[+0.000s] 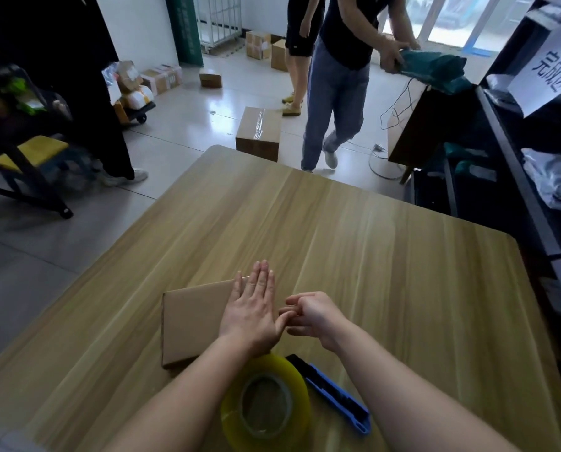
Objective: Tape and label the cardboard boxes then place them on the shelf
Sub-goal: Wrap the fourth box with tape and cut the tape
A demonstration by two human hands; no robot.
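Pressing down on the flat cardboard box (194, 321), the left hand (251, 313) lies palm-down over the box's right part, fingers straight and together, their tips reaching just past its far edge. The box lies on the wooden table (370, 239), towards the wearer's side. Just right of the box, the right hand (311, 316) hovers with its fingers curled inward, close against the left thumb; whether they pinch anything cannot be told from the head view.

Nearer the wearer than the box, partly under the left forearm, a roll of yellowish clear tape (294, 380) lies flat on the table. A blue and black box cutter (334, 394) lies just to the right of the roll, angled away from the box.

Far beyond the box, on the tiled floor past the table's edge, stands a taped carton (259, 133). A person in jeans (334, 93) stands right of that carton, holding green cloth (432, 65). Well right of the box, a dark shelf (514, 177) carries a white paper sign (553, 73).
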